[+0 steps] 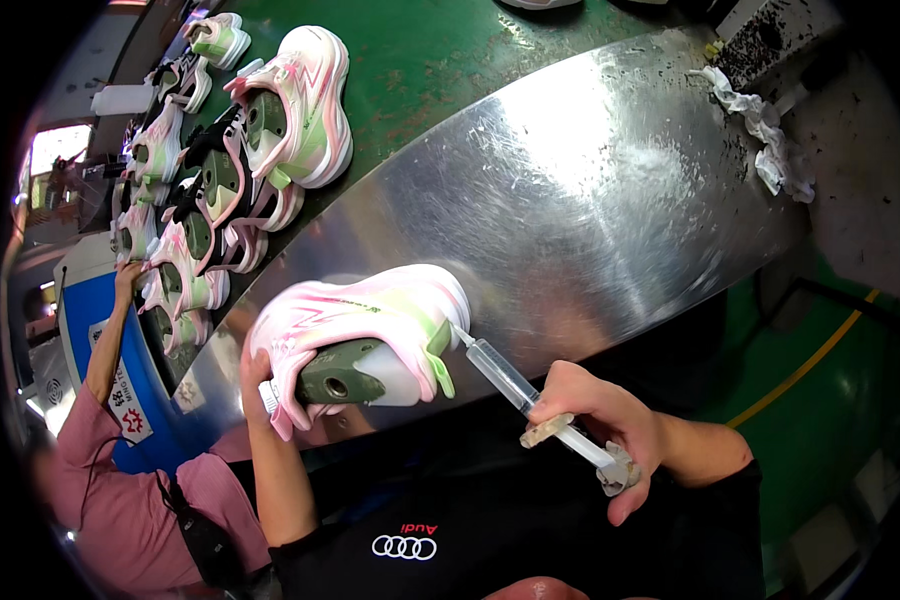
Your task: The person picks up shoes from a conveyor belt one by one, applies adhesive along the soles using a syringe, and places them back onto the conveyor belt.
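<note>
A pink, white and pale green sneaker (pixel 370 305) lies tilted over the metal tabletop, its opening toward me. Inside it sits a dark green shoe last (pixel 342 375) with a round hole. My left hand (pixel 257 372) grips the sneaker at its toe end, fingers partly hidden behind it. In my right hand (pixel 600 410) is a clear plastic syringe (pixel 502 375), its wings and plunger wrapped in whitish material. The syringe's narrow tip meets the sneaker's heel near the sole edge, beside a green pull tab (pixel 440 370).
Several similar sneakers (pixel 295 110) stand in rows on a green surface at left. A co-worker in a pink shirt (pixel 205 500) reaches toward them. The shiny metal tabletop (pixel 570 200) extends right, with crumpled white tissue (pixel 765 130) at its far end. A white bottle (pixel 122 99) lies behind.
</note>
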A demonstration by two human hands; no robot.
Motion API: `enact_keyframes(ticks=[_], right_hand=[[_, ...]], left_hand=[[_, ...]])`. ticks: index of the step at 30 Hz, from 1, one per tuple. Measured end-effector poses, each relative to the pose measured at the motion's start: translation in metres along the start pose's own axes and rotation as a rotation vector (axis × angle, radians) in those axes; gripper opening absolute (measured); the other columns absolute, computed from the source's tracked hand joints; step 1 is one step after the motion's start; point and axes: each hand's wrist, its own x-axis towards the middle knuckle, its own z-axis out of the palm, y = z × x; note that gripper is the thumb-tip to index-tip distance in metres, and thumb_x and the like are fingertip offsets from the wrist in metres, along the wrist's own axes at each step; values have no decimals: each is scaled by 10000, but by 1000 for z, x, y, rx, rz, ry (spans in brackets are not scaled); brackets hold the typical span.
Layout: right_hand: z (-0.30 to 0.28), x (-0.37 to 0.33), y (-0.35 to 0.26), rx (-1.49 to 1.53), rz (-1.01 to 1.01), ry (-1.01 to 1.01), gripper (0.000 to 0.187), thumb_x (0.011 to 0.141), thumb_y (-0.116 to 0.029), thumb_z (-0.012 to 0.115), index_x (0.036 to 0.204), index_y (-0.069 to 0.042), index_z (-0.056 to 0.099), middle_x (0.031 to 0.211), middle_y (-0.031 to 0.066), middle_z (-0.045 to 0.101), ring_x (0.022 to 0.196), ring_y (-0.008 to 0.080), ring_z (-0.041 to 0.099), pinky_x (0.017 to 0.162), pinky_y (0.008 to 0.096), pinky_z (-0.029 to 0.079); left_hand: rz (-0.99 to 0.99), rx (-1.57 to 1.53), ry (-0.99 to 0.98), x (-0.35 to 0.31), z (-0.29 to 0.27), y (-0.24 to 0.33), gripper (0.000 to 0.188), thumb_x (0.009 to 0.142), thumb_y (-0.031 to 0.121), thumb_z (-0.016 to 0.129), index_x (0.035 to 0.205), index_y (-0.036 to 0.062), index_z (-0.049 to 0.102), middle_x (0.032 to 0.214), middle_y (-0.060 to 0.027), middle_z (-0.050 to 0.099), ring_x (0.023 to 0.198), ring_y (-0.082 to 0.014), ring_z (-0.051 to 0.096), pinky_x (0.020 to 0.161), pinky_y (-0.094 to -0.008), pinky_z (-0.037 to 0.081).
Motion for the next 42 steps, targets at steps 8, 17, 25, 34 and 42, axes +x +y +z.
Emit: enact_keyframes(ticks=[8,17,25,34,42], right_hand=[[1,8,1,-117,-1,-61,901,610,-542,773,1268,-17,452,1151,88,559,902,217,480,814,323,377],[15,9,-4,-166,9,-65,900,605,-529,776,1272,-22,445,1166,94,550,912,236,485,825,341,382],[26,9,-11,-224,35,-68,906,594,-516,786,1271,-22,442,1165,95,553,905,247,499,820,341,381],[39,19,-33,-230,91,-82,881,587,-471,800,1260,-21,449,1163,92,545,912,237,497,810,331,374],[50,20,-64,-197,251,-159,885,608,-516,772,1250,6,460,1136,92,575,895,213,491,779,300,359]], left_hand=[[-155,-87,249,-50,4,-8,505,783,-15,494,1265,105,405,1250,-148,458,1005,-232,560,786,-302,521],[-342,-258,242,-99,0,-21,539,835,126,608,1298,-32,380,1192,-183,541,1042,-265,588,886,-361,504],[-376,-504,156,-109,41,-20,832,726,74,701,1391,-4,207,1310,-203,448,1176,-315,499,1013,-445,391],[-421,-588,-11,-107,79,-34,840,672,125,716,1365,-48,274,1294,-198,469,1185,-309,497,1013,-433,397],[-461,-874,-244,-99,83,-40,813,747,-6,615,1419,-5,157,1398,-185,359,1278,-319,400,1054,-476,331]])
